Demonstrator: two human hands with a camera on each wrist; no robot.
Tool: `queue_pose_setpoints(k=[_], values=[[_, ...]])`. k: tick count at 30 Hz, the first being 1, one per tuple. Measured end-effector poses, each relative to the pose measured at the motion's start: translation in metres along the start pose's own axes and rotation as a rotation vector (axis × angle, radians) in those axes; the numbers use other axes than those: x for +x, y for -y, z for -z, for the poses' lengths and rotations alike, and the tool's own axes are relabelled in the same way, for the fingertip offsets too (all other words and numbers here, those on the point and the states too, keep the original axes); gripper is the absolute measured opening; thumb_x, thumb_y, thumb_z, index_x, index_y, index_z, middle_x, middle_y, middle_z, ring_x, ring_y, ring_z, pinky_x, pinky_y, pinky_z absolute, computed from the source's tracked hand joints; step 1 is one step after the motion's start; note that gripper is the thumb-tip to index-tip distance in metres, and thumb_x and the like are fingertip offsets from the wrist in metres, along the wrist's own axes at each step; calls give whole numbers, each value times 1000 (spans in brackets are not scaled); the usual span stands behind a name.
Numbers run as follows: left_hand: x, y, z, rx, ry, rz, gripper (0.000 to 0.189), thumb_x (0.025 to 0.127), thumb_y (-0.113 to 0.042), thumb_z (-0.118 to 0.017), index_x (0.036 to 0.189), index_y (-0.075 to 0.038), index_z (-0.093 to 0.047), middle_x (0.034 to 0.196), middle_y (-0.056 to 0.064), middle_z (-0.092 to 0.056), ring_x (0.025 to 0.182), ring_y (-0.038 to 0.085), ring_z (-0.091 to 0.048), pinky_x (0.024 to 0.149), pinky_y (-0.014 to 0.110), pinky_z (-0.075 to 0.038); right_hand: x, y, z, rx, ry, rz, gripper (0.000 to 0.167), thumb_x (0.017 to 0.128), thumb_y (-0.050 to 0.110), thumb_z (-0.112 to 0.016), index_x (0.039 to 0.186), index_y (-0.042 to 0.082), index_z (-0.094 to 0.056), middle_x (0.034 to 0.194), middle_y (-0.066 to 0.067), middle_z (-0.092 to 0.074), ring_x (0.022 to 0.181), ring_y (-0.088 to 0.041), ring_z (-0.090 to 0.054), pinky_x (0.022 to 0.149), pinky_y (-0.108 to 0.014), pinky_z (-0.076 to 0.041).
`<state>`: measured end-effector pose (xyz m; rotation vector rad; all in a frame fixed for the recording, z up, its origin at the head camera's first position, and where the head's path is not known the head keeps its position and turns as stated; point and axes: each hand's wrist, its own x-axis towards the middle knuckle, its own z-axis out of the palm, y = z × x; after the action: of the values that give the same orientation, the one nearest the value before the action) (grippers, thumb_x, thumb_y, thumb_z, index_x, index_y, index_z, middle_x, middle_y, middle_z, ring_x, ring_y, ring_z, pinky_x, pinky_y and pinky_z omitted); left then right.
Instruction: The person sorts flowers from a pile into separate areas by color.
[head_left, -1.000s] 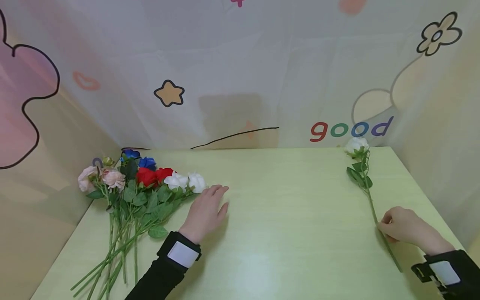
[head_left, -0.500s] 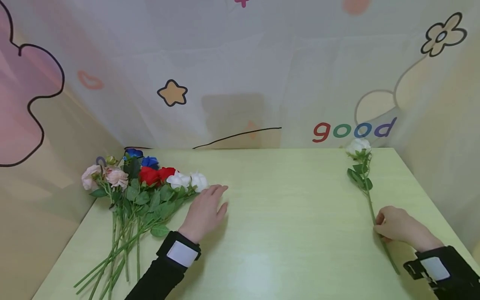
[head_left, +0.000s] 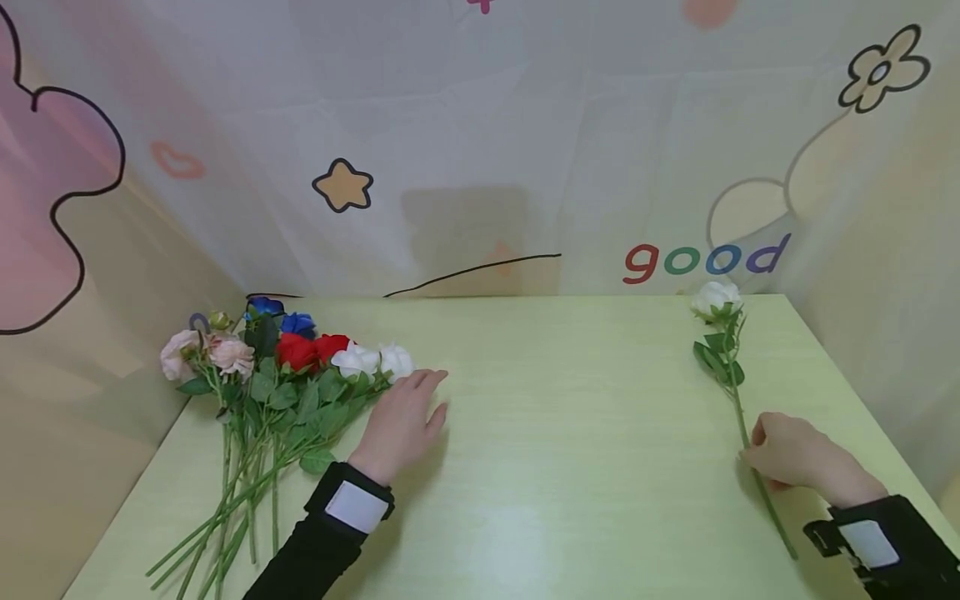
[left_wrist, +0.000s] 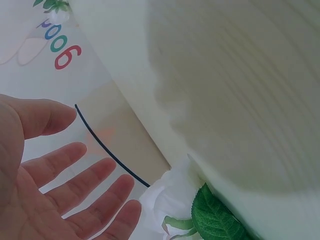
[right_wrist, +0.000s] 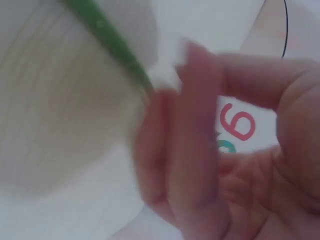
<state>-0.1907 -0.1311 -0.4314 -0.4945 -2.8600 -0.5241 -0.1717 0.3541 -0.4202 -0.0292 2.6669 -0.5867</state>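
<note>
On the right side of the table, my right hand [head_left: 798, 454] pinches the green stem of a single white rose [head_left: 716, 300]. Its bloom points toward the back edge and the stem's end sticks out below the hand. In the right wrist view the fingers curl in at the stem [right_wrist: 107, 37], slightly blurred. My left hand [head_left: 401, 425] hovers with fingers spread, beside the white roses [head_left: 395, 362] at the right of a flower pile. The left wrist view shows its relaxed fingers [left_wrist: 80, 175] holding nothing, with a white bloom [left_wrist: 165, 205] close by.
Red roses [head_left: 298, 352], blue roses [head_left: 297, 324] and pale pink flowers [head_left: 231, 356] lie in the pile at the left, their stems [head_left: 225, 508] crossing toward the front. A printed cloth backdrop [head_left: 480, 150] rises behind the pale table [head_left: 555, 433].
The right hand has shifted slightly left with the white rose's stem, while the bloom stays near the back edge. My left hand has drifted a little left; the pile looks unchanged.
</note>
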Motion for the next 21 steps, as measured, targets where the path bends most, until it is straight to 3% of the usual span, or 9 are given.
queue_pose_setpoints(k=[6,10,14,18,21], values=[[0,2,2,17,11,8,44,95,-18,-68,137,-5,-59,132,18,-64,118,38,-62,98,51,-53,-3,19,-7,4,-350,164,34,95,18,-61,112,-10,-53,71,-6,-60,56,-13,-48,48,-26,-35],[-2,4,4,39,14,4,44,95,-19,-69,136,-5,-59,132,17,-64,118,38,-63,97,51,-54,5,40,-18,100,-466,245,30,94,13,-63,116,-6,-56,81,-10,-65,64,-10,-51,54,-22,-40],[-5,8,6,75,27,3,43,95,-20,-68,134,-4,-60,132,18,-64,119,38,-63,97,53,-54,13,66,-34,303,-481,316,26,94,8,-63,116,-5,-58,92,-16,-68,73,-6,-60,63,-20,-51],[-7,11,11,103,34,-2,39,95,-19,-68,129,-1,-63,130,19,-66,117,39,-64,95,53,-54,20,95,-47,631,-366,341,30,98,6,-60,124,-8,-53,99,-17,-67,78,-3,-67,72,-20,-58],[-9,13,15,104,30,-1,36,94,-17,-69,125,-1,-66,125,19,-68,109,39,-66,89,51,-57,24,116,-54,823,-268,321,33,101,7,-57,128,-8,-48,100,-8,-67,83,-6,-69,77,-20,-59]])
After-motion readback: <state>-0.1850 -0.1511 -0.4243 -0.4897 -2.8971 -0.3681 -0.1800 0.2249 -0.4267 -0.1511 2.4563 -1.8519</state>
